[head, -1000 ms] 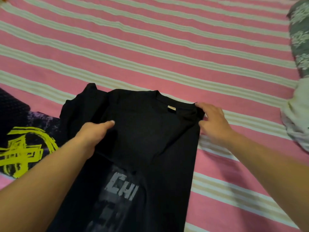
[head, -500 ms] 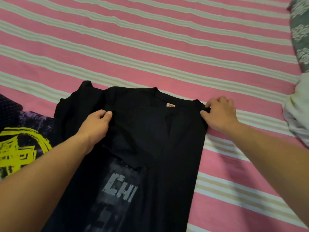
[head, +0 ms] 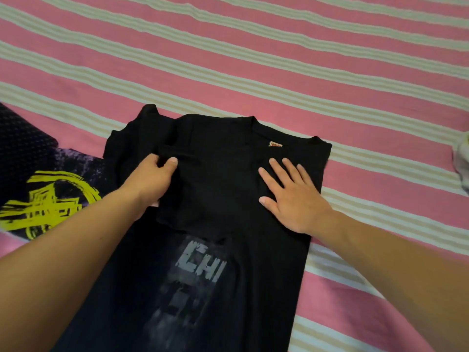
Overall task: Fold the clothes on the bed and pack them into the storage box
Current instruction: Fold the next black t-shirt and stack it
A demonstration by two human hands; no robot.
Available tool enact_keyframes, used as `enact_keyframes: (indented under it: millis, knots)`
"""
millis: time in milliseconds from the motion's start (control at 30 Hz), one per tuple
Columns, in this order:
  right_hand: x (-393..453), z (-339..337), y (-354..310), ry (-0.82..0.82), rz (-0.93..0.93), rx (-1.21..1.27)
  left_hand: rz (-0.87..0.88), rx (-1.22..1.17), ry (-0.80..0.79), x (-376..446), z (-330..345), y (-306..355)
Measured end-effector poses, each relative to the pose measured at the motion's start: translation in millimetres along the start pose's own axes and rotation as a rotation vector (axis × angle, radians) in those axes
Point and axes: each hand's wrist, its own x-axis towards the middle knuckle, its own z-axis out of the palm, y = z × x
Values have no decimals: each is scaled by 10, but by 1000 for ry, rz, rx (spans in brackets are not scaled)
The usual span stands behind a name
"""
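Black T-shirt lies on the striped bed under both hands: the left hand pinches a folded sleeve, the right hand presses flat, fingers spread.

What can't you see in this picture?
- Head view, storage box: not in frame.
- Shirt hem: cut by bottom edge.
- Shirt print: partly under a folded flap, lower part blurred.
- Left hand fingertips: tucked in the fabric they grip.
- White cloth: cut by right edge.
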Motion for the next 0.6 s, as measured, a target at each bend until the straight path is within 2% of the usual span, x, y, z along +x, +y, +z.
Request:
enact_keyframes:
  millis: [67,167,267,333,400,467,533,600]
  knots:
    - [15,85,43,-28,36,-15,-97,-92,-99,-45,37,-86]
    - [45,72,22,-62,44,-25,-130,-84,-73,-134,93,-266]
    - [92,-22,-13,-174,85,-56,-92,16,195,-478,131,-386]
    - [100,-123,-108,-212,117,-56,-102,-17,270,-947,161,-563]
    - [72,-220,-263,-162,136,-30,-143,-20,140,-1589,218,-900]
    - [45,-287,-428,-99,80,18,-186,99,0,-2289,271,-1334]
    - [107,-305,-496,-109,39,14,-188,249,-69,-2813,337,-1782]
    - [203,-272,-555,-176,19,-50,-227,301,-90,-3177,383,-2107]
